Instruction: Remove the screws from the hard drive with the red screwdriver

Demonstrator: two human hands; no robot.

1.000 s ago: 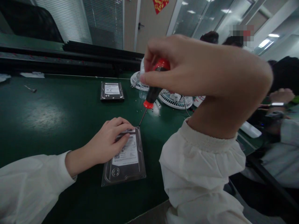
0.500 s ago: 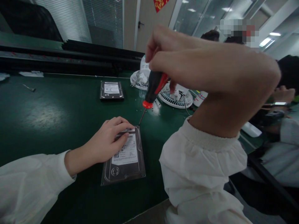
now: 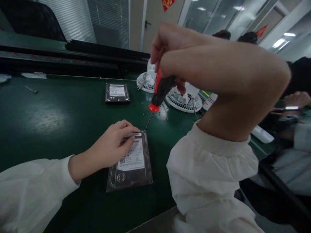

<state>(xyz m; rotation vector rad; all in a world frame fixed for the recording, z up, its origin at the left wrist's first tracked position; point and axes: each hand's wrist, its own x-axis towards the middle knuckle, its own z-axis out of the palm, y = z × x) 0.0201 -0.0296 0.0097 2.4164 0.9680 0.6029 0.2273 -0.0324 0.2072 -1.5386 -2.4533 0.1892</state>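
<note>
L hand (image 3: 114,144), thumb apart, is pressing flat grey metal drive (image 3: 137,179) (white label (image 3: 133,158), print blurry). R hand (image 3: 178,53) is clutching red-black screwdriver (image 3: 160,92) at far corner; green tabletop (image 3: 51,106) showing L.

We get a dim view with bright ceiling lights (image 3: 278,43) at upper right, hazy glare on the green tabletop (image 3: 80,106), fine print on the hard drive label (image 3: 136,158) illegibly soft, and a co-worker's sleeve (image 3: 302,139) blurred at far right.

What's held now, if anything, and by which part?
Right hand: the screwdriver, by its red-and-black handle. Left hand: rests on the nearer hard drive, no clear grip.
</note>
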